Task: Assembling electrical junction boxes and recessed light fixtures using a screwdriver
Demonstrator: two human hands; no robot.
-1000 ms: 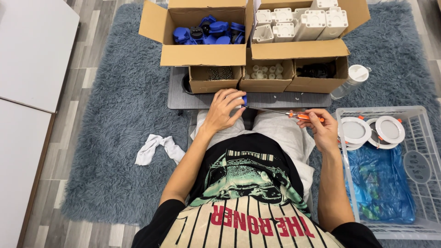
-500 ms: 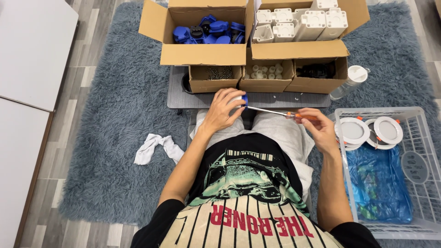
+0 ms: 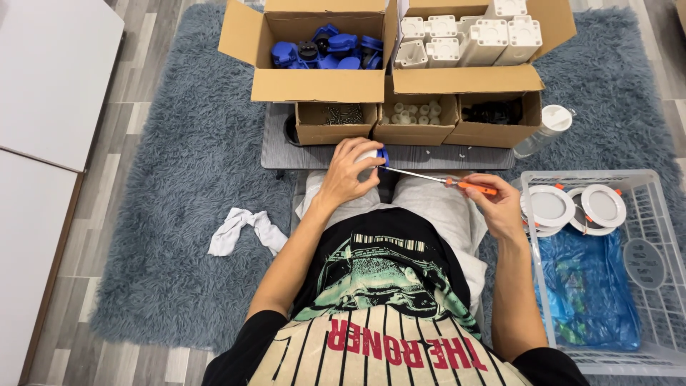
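Screwdriver (image 3: 439, 179) tip has reached the blue-and-white part (image 3: 377, 155) since before.

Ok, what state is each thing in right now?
Left hand: closed around a small white and blue part.
Right hand: gripping an orange-handled screwdriver, tip at the part.
Brown cardboard boxes: flaps open.
White wire basket: holds round white lamp fittings.
White cloth: crumpled on rug.

Screwdriver (image 3: 439, 179) tip against hand-held blue-and-white part (image 3: 377, 155)
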